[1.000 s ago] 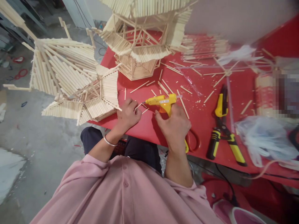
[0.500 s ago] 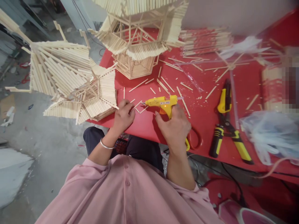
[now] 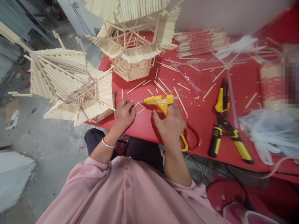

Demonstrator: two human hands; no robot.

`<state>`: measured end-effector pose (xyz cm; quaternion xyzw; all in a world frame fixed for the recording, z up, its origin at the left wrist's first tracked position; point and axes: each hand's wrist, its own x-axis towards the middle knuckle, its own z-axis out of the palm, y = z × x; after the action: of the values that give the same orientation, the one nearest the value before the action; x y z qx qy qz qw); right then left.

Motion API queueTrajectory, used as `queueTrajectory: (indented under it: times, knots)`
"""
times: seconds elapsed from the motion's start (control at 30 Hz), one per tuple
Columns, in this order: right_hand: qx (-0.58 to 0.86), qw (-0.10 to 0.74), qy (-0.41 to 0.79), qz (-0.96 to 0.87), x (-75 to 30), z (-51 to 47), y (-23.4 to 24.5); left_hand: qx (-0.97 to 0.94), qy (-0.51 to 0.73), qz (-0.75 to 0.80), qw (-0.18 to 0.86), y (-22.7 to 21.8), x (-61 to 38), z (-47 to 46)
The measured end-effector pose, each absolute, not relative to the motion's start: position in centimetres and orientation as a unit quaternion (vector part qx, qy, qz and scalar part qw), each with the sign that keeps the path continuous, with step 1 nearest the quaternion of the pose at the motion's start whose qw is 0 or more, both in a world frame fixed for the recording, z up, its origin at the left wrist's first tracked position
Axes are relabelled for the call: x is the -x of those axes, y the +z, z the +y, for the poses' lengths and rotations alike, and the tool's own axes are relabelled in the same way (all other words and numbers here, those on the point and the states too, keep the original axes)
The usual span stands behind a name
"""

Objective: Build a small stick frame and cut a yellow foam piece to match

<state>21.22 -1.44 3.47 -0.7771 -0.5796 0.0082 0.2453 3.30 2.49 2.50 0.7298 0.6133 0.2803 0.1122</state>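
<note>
My right hand is wrapped round the grip of a yellow hot glue gun, its nozzle pointing left. My left hand pinches a short thin wooden stick, whose outer end is at the nozzle tip; whether they touch I cannot tell. Just below the nozzle a short stick lies on the red table. Left of my left hand stands a tiered stick-built roof structure, overhanging the table edge. Beyond, a taller pagoda-like stick model rises at the back.
Loose sticks are scattered mid-table. Bundled sticks lie at the back. Yellow-black cutting pliers, a yellow-black cutter and a plastic bag lie at right. Scissors with a red and yellow handle rest near the front edge.
The glue gun and my right hand have shifted slightly left, with the nozzle now at the stick in my left hand. The whole view has also moved a little.
</note>
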Motion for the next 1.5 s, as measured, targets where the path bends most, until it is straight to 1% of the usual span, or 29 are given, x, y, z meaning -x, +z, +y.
queueTrajectory:
  times: [0.27, 0.5, 0.8, 1.07, 1.2, 1.3, 1.5]
  knots:
    - [0.793, 0.225, 0.029, -0.565, -21.0, -1.5, 3.5, -0.692, 0.217, 0.679, 0.112, 3.3, -4.5, 2.8]
    - [0.793, 0.234, 0.035, -0.562, -21.1, -1.7, 3.1, -0.699, 0.219, 0.674, 0.092, 3.1, -4.6, 2.5]
    - [0.756, 0.291, 0.056, -0.583, -22.1, -1.3, 1.5, -0.7, 0.184, 0.686, 0.079, 2.8, -4.8, 2.7]
    - [0.75, 0.313, 0.061, -0.58, -22.6, -0.6, 1.1, -0.701, 0.135, 0.693, 0.098, 3.5, -5.1, 2.9]
    - [0.749, 0.331, 0.068, -0.57, -22.7, -0.4, 1.2, -0.69, 0.153, 0.698, 0.113, 3.7, -5.1, 2.9]
    - [0.75, 0.348, 0.095, -0.554, -22.6, -0.3, 2.0, -0.684, 0.184, 0.695, 0.124, 3.4, -5.0, 2.9]
    - [0.768, 0.365, 0.169, -0.499, -21.1, 0.5, 4.1, -0.65, 0.29, 0.685, 0.155, 2.2, -4.6, 3.2]
